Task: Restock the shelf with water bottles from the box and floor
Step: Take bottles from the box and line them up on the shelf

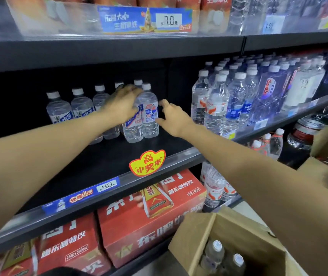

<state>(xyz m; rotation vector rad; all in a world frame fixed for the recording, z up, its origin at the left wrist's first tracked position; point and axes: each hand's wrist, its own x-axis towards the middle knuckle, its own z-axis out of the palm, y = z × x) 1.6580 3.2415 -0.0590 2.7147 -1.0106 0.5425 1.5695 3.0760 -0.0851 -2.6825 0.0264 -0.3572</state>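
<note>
The left hand (123, 105) curls over a bottle (132, 124) mid-shelf, touching its right-hand neighbour (149, 114). The right hand (174, 119) hovers just right of that pair, fingers spread, gripping nothing. The risk — a nudge tips the front bottles toward the near shelf (179, 159) edge, or knocks the row to the left. More bottles wait in the box (202, 234), near right.
</note>
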